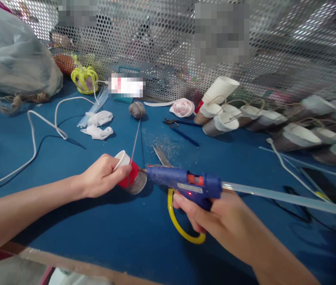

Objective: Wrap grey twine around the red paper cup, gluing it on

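My left hand (104,176) grips a red paper cup (129,178) lying on its side, with grey twine wrapped round its base end. A strand of twine runs from the cup up to a grey twine ball (137,109) farther back. My right hand (215,217) holds a blue hot glue gun (185,184), its nozzle touching the cup's wrapped end. A clear glue stick (286,196) sticks out of the gun's back toward the right.
Scissors with yellow handles (182,229) lie under the gun on the blue table (102,233). Several twine-wrapped cups (224,120) lie at the back right by a perforated metal screen. A white cable (34,136), a pink fabric rose (182,107) and a plastic bag (10,55) lie behind.
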Motion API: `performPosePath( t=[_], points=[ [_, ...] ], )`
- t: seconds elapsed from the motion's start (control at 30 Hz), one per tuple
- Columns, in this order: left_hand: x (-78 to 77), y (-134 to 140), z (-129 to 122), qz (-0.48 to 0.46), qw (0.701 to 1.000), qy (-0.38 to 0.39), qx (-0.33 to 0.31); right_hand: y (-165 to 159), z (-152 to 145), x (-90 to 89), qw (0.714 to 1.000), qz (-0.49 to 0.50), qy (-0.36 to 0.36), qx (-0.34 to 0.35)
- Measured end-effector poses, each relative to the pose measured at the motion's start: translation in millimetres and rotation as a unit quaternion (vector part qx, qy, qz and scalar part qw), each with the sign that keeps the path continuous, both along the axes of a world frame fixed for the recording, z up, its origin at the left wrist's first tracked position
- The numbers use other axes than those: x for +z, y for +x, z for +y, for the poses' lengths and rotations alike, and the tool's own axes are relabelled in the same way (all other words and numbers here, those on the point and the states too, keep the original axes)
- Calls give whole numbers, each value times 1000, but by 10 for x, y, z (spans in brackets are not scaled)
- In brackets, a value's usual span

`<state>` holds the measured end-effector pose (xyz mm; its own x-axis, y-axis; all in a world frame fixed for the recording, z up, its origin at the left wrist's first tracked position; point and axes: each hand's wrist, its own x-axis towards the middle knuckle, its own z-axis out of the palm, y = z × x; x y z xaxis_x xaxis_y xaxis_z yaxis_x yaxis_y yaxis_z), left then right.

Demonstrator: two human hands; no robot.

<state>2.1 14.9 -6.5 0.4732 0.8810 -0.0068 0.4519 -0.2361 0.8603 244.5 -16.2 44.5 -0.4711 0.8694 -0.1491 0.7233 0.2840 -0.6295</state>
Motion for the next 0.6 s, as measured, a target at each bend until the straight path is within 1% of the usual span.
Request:
performPosePath(
  t=[0.13,0.23,0.33,0.5,0.6],
  points=[
    [33,14,-2,0,1000,-9,0,10,-29,2,1000,7,-12,6],
    [61,24,-2,-7,1000,13,-6,16,6,-16,1000,11,-14,-4],
    [83,29,-7,-12,999,26,-19,19,37,-25,999,15,-34,-21],
    [87,31,-10,-26,999,25,-20,7,4,6,997,49,-52,-19],
    [76,26,-4,-22,999,35,-23,1,24,8,997,46,-55,-25]
  ],
)
